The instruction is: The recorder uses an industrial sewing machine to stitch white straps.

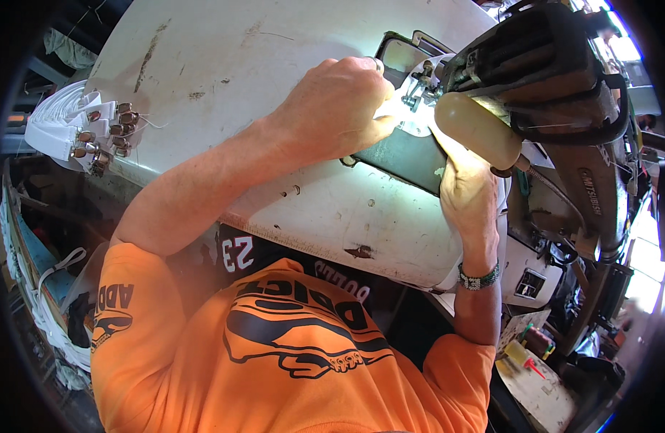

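Observation:
My left hand is closed, fingers curled, just left of the needle area of an industrial sewing machine. Whatever it grips is hidden by the hand and the glare. My right hand reaches up on the near right side of the presser foot. A rounded cream-coloured lamp head covers its fingers. Under the foot, a round light-coloured plate is lit very brightly. Around it lies the dark metal bed plate, set into the white worktable.
A bundle of white webbing straps with metal end fittings hangs over the table's left edge. Right of the machine, a flexible lamp arm curves down. A side surface at lower right carries a yellow bottle with a red tip.

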Motion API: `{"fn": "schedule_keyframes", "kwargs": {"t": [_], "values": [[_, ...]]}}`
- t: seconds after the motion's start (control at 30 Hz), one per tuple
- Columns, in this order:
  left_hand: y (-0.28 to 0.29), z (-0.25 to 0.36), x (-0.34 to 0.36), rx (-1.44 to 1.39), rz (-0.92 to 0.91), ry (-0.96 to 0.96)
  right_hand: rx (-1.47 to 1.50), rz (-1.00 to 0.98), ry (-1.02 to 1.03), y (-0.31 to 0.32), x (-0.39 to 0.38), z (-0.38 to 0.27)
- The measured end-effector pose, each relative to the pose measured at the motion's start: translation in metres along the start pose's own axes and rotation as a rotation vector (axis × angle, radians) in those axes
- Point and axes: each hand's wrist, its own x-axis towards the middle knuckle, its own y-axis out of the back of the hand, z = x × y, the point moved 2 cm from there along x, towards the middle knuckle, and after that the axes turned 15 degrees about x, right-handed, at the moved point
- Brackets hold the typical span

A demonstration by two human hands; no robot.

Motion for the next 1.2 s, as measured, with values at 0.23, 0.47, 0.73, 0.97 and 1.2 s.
{"fn": "schedule_keyframes", "kwargs": {"t": [0.23, 0.47, 0.73, 0.97, 1.2], "values": [[-0.004, 0.003, -0.003, 0.000, 0.002, 0.010, -0.013, -0.001, 0.000, -0.001, 0.001, 0.007], [0.001, 0.009, -0.004, -0.055, 0.001, 0.057, -0.002, 0.023, -0.004, -0.001, -0.001, 0.009], [0.000, 0.008, 0.000, 0.002, 0.001, 0.099, -0.016, -0.014, 0.003, 0.001, 0.004, 0.003], [-0.001, 0.007, 0.000, 0.026, -0.012, 0.087, -0.065, -0.007, 0.022, -0.001, 0.006, 0.005], [-0.002, 0.010, -0.003, 0.015, -0.019, 0.102, -0.086, -0.058, -0.083, 0.000, 0.005, 0.001]]}}
